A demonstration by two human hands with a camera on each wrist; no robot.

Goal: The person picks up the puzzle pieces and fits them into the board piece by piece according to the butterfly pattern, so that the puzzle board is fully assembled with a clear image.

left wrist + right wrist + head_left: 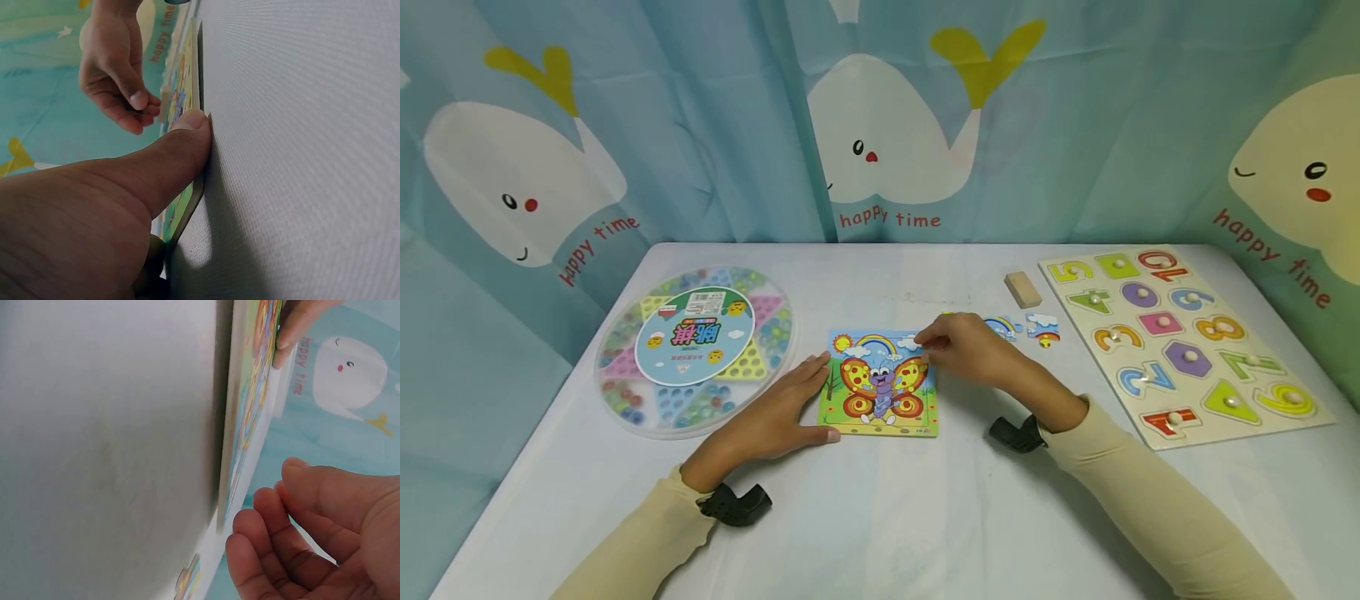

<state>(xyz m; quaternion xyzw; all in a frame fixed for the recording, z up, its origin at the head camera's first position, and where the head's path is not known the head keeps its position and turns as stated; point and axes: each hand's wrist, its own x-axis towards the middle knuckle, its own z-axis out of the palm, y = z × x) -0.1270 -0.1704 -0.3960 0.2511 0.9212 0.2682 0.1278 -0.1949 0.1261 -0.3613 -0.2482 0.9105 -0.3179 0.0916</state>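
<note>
A square butterfly jigsaw puzzle [883, 400] lies flat on the table before me. My left hand [778, 417] rests at its left side, fingers spread along the left edge; the thumb [190, 122] touches the lower edge. Over the upper right corner of the board is my right hand [966, 350], its fingers loosely curled and the thumb near the index finger. Nothing shows between those fingertips in the right wrist view. Just beyond that hand lie loose puzzle pieces, among them a rainbow piece [1000, 326] and a cloud piece [1042, 327]; the hand partly covers others.
On the left is a round Chinese checkers set [695, 333] with glass marbles under a clear cover. A board of knobbed numbers and shapes [1187, 333] lies at the right. Near it sits a small wooden block [1022, 289]. A whale-print curtain [1075, 150] hangs behind the table.
</note>
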